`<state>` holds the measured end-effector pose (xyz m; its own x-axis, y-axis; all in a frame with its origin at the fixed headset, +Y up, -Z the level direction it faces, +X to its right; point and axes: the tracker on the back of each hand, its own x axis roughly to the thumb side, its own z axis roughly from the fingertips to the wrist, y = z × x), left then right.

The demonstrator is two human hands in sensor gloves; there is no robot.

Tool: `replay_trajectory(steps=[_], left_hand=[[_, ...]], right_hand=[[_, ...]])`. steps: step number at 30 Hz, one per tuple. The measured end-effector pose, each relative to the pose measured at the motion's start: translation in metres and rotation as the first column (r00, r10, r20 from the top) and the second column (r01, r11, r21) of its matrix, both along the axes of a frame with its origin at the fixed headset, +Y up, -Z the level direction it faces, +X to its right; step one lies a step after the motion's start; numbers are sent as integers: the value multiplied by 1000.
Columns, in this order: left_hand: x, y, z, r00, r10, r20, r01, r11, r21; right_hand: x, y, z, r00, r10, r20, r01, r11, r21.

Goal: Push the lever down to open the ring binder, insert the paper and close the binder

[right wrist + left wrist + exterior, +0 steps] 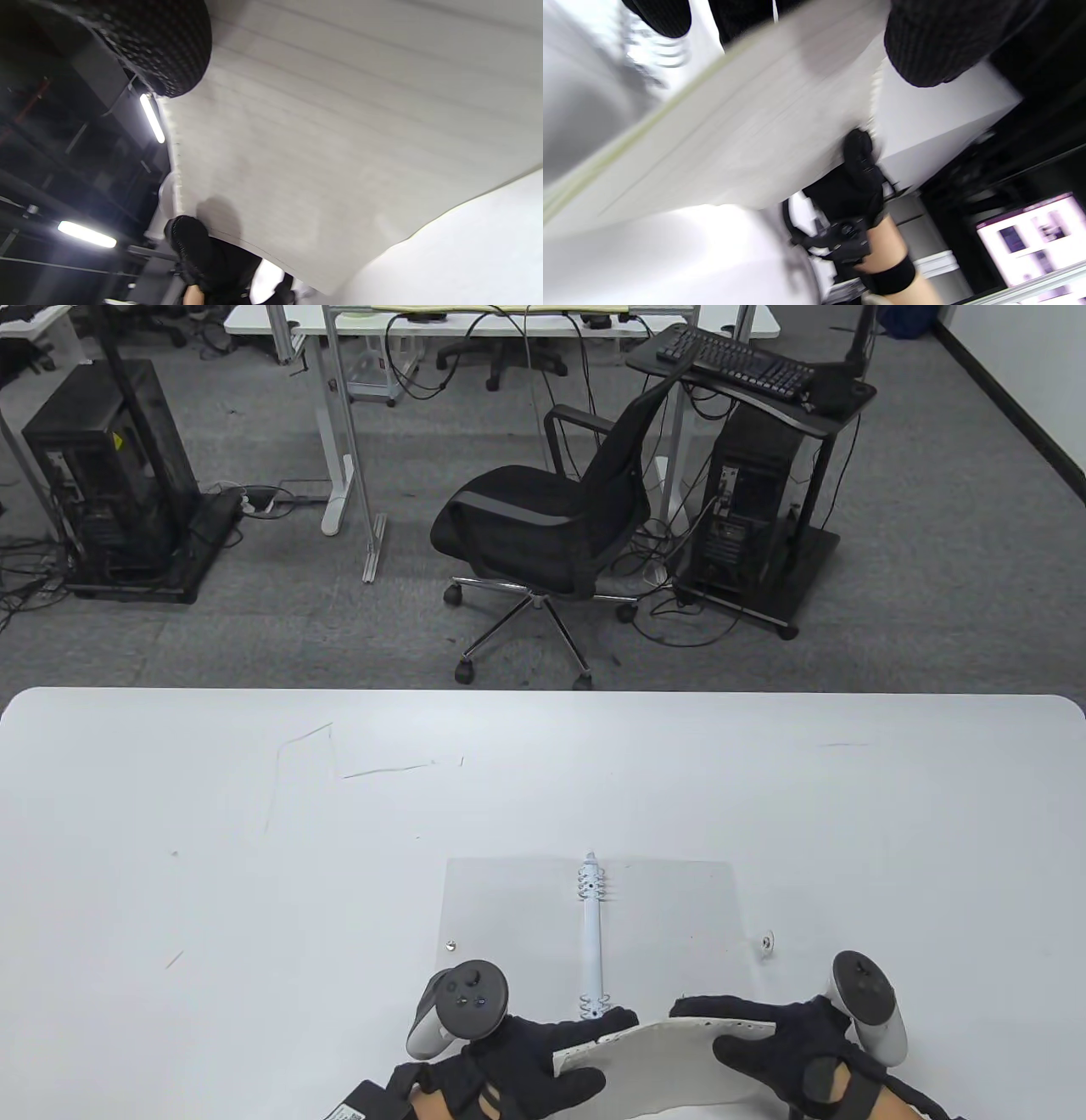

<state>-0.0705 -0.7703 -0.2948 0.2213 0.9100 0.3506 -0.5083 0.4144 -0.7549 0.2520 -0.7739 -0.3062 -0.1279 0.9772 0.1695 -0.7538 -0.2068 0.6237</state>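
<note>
An open binder (670, 916) lies flat on the white table, its white ring spine (591, 933) running front to back with rings at both ends. Just in front of it, both gloved hands hold a punched sheet of paper (662, 1056) lifted off the table, its holed edge facing the binder. My left hand (543, 1056) grips the sheet's left end, fingers above and thumb below. My right hand (764, 1035) grips the right end. The left wrist view shows the lined paper (746, 127) from underneath; the right wrist view shows the paper's underside (339, 148) too.
A small white fastener (766, 942) lies right of the binder and a tiny stud (450, 945) at its left edge. The table's far edge (543, 694) borders a carpeted floor with an office chair (551, 534) and computer carts.
</note>
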Motion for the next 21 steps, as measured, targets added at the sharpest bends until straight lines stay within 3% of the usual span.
replay_trajectory(steps=[2, 6, 11, 18, 21], left_hand=[[-2, -3, -1, 1000, -14, 14, 14, 1000, -26], [-2, 9, 2, 993, 108, -40, -107, 994, 26], [-5, 11, 2, 998, -18, -54, 21, 998, 55], [-1, 14, 4, 995, 100, -25, -100, 995, 14], [0, 20, 7, 990, 141, -17, -140, 989, 43]], right_hand=[[0, -2, 0, 1000, -14, 5, 14, 1000, -18], [-5, 1, 4, 996, -76, -43, 74, 996, -48], [-4, 2, 3, 999, -36, -29, 36, 999, -7], [-8, 3, 5, 998, -42, -56, 41, 999, -23], [-10, 6, 7, 994, -91, -65, 90, 996, -19]])
